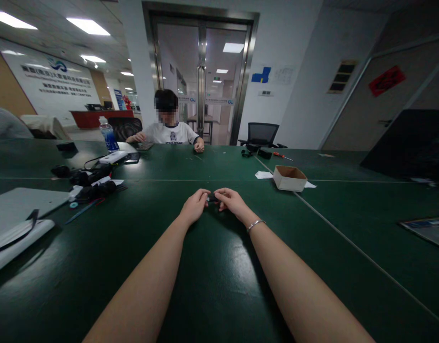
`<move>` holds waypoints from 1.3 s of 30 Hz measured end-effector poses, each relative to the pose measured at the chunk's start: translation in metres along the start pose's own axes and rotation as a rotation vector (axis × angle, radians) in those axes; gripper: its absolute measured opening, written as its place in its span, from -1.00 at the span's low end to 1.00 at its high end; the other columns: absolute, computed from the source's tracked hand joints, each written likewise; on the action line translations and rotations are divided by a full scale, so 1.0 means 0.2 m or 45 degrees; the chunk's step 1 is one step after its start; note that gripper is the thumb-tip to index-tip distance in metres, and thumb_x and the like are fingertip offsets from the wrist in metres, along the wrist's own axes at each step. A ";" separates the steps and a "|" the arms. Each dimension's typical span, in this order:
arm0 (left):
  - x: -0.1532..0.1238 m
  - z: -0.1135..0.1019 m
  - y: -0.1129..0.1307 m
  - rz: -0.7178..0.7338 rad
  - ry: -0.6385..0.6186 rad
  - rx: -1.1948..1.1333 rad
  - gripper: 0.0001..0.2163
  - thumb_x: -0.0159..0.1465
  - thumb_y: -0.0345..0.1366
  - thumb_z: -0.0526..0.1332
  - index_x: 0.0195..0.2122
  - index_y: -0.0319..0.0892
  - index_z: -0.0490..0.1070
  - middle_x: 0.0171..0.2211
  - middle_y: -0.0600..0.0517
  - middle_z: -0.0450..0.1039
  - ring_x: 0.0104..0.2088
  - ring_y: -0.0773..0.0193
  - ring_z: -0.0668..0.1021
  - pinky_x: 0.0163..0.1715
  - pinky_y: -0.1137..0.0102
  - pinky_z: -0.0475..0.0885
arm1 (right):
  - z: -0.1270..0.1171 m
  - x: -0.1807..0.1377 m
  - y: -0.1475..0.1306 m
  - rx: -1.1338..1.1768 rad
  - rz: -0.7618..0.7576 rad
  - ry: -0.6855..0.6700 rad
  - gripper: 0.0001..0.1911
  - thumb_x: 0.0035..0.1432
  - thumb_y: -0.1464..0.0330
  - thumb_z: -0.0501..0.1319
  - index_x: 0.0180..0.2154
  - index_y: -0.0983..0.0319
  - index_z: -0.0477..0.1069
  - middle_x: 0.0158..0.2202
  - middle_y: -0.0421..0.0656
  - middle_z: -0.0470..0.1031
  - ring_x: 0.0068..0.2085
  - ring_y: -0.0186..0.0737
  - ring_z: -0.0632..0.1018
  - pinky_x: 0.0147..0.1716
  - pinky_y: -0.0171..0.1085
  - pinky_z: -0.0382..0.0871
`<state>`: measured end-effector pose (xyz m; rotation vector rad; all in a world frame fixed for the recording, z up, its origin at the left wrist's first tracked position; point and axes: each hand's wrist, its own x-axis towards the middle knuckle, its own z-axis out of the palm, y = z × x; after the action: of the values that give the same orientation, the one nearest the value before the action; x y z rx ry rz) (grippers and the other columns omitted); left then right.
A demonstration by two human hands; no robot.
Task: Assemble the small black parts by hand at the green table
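Over the green table (205, 267), my left hand (196, 206) and my right hand (233, 202) are close together, fingertips nearly meeting. Between them is a small black object (212, 199) with a shiny, silvery part on its left side. My left thumb and fingers pinch the silvery side, while my right fingers close on the dark side. The fingers cover most of it, so I cannot tell its kind. A bracelet (255, 225) circles my right wrist.
A small open cardboard box (290, 180) stands right of my hands, papers beside it. Farther back lies a screwdriver (282, 156). Black gear (92, 183), a bottle (108, 136) and a grey laptop-like slab (26, 202) occupy the left. A person (172, 131) sits opposite.
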<state>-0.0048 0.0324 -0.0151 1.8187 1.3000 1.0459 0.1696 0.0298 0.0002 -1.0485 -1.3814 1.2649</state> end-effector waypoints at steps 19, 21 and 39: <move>-0.02 0.00 0.04 0.057 0.042 -0.027 -0.71 0.18 -0.39 0.14 -0.06 -0.15 0.41 -0.26 0.02 0.39 -0.31 0.31 0.44 -0.24 0.41 0.33 | -0.01 0.01 0.01 -0.013 0.000 -0.025 -0.86 0.14 0.41 0.31 -0.24 0.32 0.43 -0.51 -0.23 0.45 -0.63 -0.46 0.39 -0.64 -0.47 0.42; -0.02 -0.01 0.04 0.058 0.043 -0.030 -0.71 0.17 -0.39 0.14 -0.06 -0.15 0.41 -0.26 0.02 0.39 -0.32 0.32 0.43 -0.24 0.41 0.33 | -0.01 0.01 0.01 -0.019 0.003 -0.020 -0.86 0.15 0.42 0.31 -0.24 0.32 0.43 -0.51 -0.23 0.45 -0.63 -0.46 0.39 -0.63 -0.47 0.42; -0.02 -0.01 0.03 0.042 0.045 -0.019 -0.73 0.23 -0.28 0.10 -0.07 -0.11 0.42 -0.34 0.05 0.44 -0.32 0.28 0.46 -0.27 0.41 0.33 | 0.00 0.00 0.00 -0.011 0.016 -0.008 -0.86 0.13 0.39 0.32 -0.26 0.30 0.43 -0.52 -0.24 0.43 -0.63 -0.45 0.38 -0.63 -0.46 0.42</move>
<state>-0.0044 0.0274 -0.0100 1.8241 1.2834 1.1077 0.1694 0.0301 -0.0006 -1.0612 -1.3882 1.2735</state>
